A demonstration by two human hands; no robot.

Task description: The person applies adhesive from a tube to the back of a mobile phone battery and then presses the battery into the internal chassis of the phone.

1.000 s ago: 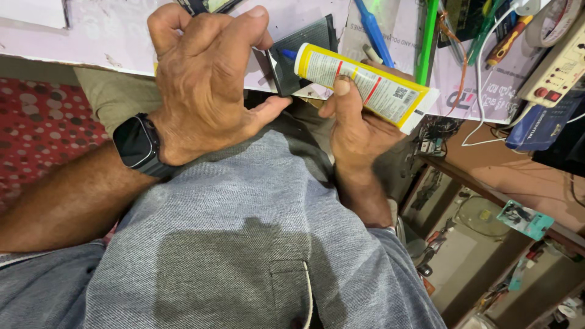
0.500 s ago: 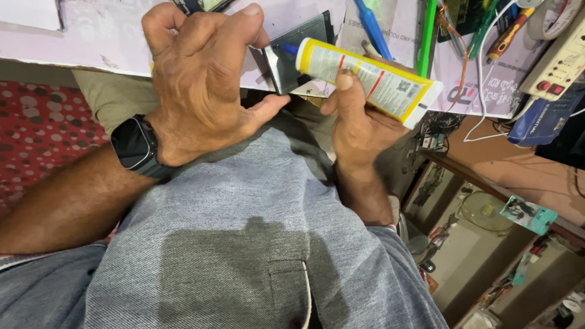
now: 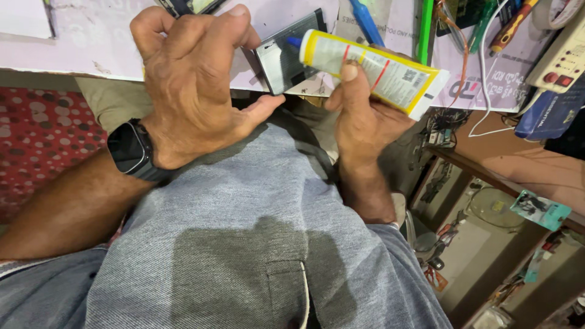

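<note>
Since the earlier frame, both hands have stayed close together at the edge of the pale pink surface (image 3: 79, 36), and the tube's nozzle has settled nearer the dark part.

The right hand (image 3: 365, 119) has its grip clamped on a soft yellow and white plastic squeeze tube (image 3: 378, 70) with a blue nozzle, thumb pressed flat on the tube's upper face, fingers hidden under it. The blue tip meets a small, flat, dark grey rectangular part with a glossy face (image 3: 286, 55), which sits just past the left hand's grip. The left hand (image 3: 195, 91) curls over that part's near edge; its fingers look closed around it, though the contact itself is hidden behind the knuckles. A black smartwatch with a rubbery band (image 3: 131, 152) sits on the left wrist.

Judging from this, a hard squeeze by the thumb could push out too much of the tube's contents and flood the smooth face. The slick part could also tilt in a grip that holds only its edge, smearing the bead. Blue-handled tools (image 3: 368, 21) and a white cable (image 3: 484, 67) lie beyond the tube.
</note>
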